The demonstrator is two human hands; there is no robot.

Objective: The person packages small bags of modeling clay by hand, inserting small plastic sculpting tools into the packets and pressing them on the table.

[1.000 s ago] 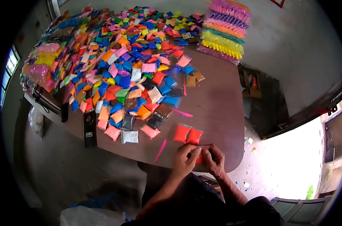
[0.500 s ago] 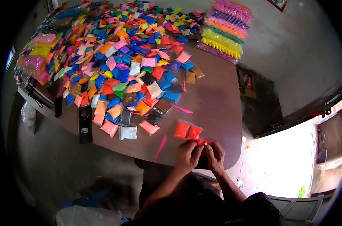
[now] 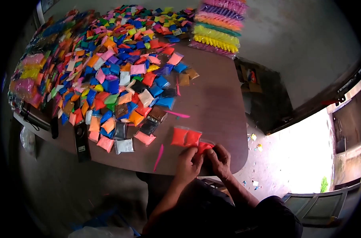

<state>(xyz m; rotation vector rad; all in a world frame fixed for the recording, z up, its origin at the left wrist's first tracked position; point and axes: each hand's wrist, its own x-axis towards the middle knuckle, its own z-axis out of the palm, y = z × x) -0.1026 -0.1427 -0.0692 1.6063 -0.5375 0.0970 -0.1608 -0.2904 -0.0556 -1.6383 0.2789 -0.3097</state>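
Near the table's front edge, my left hand (image 3: 189, 162) and my right hand (image 3: 220, 160) pinch a small red packet (image 3: 205, 147) between them, one at each side. Two more red packets (image 3: 186, 137) lie flat on the table just beyond, touching or nearly touching the held one. A pink plastic strip (image 3: 159, 158) lies left of my left hand. Farther up is another pink strip (image 3: 177, 114), beside the edge of a large heap of coloured packets (image 3: 121, 79). The undersides of my fingers are hidden.
Bundled coloured packs (image 3: 218, 29) are stacked at the table's back right. A dark bottle (image 3: 35, 119) and a black box (image 3: 82, 142) are at the left edge. An open carton (image 3: 250, 79) sits beyond the table (image 3: 224, 115). A clear bag (image 3: 28, 139) hangs at the left.
The view has shifted, so the table appears farther left. The held red packet has come up from behind my fingers toward the two lying packets and shows more of its surface.
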